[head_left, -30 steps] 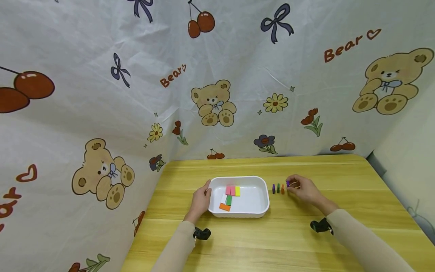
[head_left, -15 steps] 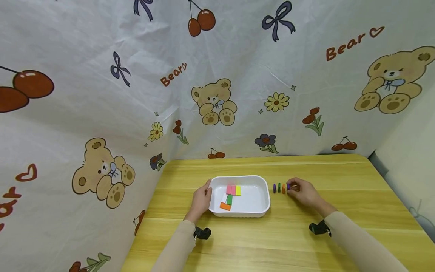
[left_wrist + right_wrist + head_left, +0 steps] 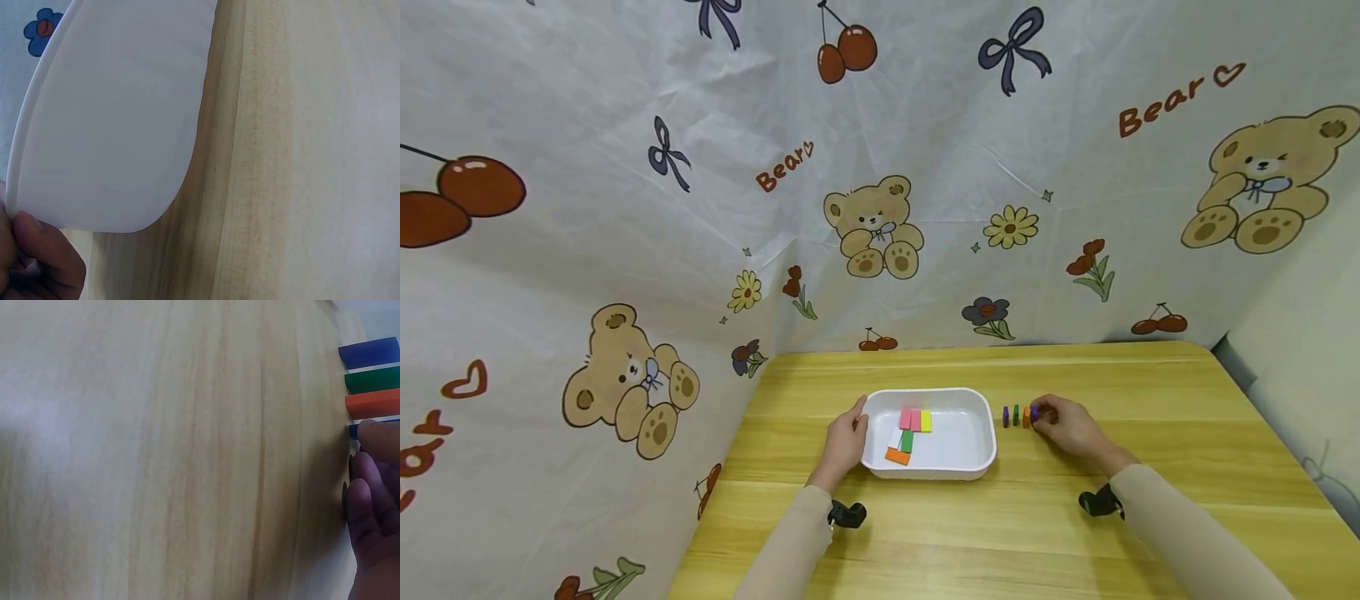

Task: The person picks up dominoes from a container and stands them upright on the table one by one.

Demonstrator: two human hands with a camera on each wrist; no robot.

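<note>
In the head view, my left hand [image 3: 845,446] grips the left rim of a white plastic tray [image 3: 973,467]. The thumb and curled fingers [image 3: 53,250] at the tray's corner show in the left wrist view. Right of the tray, a purple block [image 3: 1006,417], a green block [image 3: 1017,415] and an orange block [image 3: 1026,417] stand on edge in a row, with small gaps. At the row's right end my right hand [image 3: 1070,427] pinches another purple block [image 3: 1035,412], upright beside the orange one. Fingers hide most of it in the right wrist view.
Several flat blocks lie in the tray's left half: pink blocks [image 3: 910,419], a yellow block [image 3: 926,422], a white block [image 3: 895,438], a green block [image 3: 907,442] and an orange block [image 3: 897,457]. A wooden table [image 3: 955,542] bears everything. A printed cloth [image 3: 940,125] hangs behind and left.
My right hand has shifted slightly left with the purple block, bringing it closer to the orange block. The left hand and the tray have stayed in place.
</note>
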